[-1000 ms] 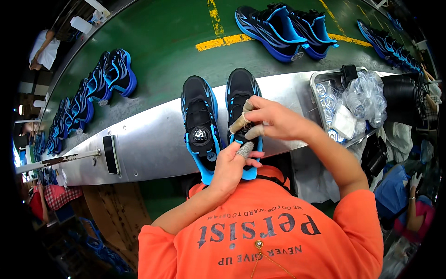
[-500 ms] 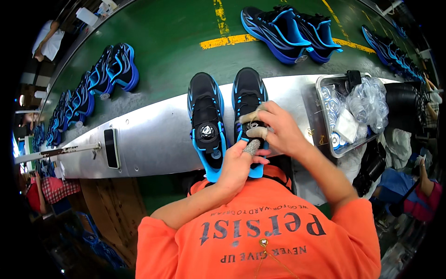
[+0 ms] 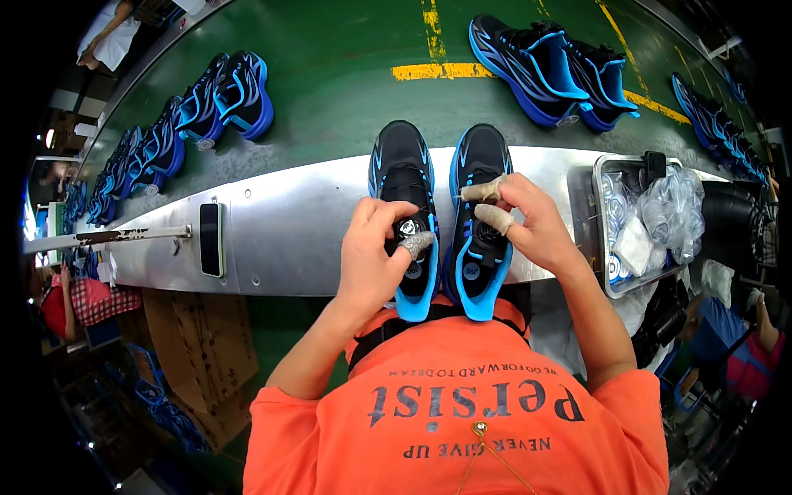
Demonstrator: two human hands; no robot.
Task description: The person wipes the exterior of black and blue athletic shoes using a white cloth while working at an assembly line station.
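Observation:
Two black and blue sneakers stand side by side at the bench edge before me, toes pointing away. My left hand (image 3: 375, 252) is at the left sneaker (image 3: 402, 148), its thumb and forefinger closed around the round lacing dial (image 3: 408, 228) on the tongue. A grey cover wraps that thumb. Over the right sneaker (image 3: 483, 153) is my right hand (image 3: 528, 219), thumb and forefinger apart beside the laces, both in beige finger covers. They partly hide that shoe's dial.
A clear plastic bin (image 3: 610, 276) of round tags and plastic bags stands at the right. Left lie a phone (image 3: 211, 239) and a metal bar (image 3: 107, 235). More sneakers (image 3: 243, 95) sit on the green belt (image 3: 346, 107), including a pair (image 3: 532, 74) at far right.
My left hand has moved from the right sneaker to the left sneaker's dial. My right hand has come off the right dial, fingers apart. The whole view has shifted slightly.

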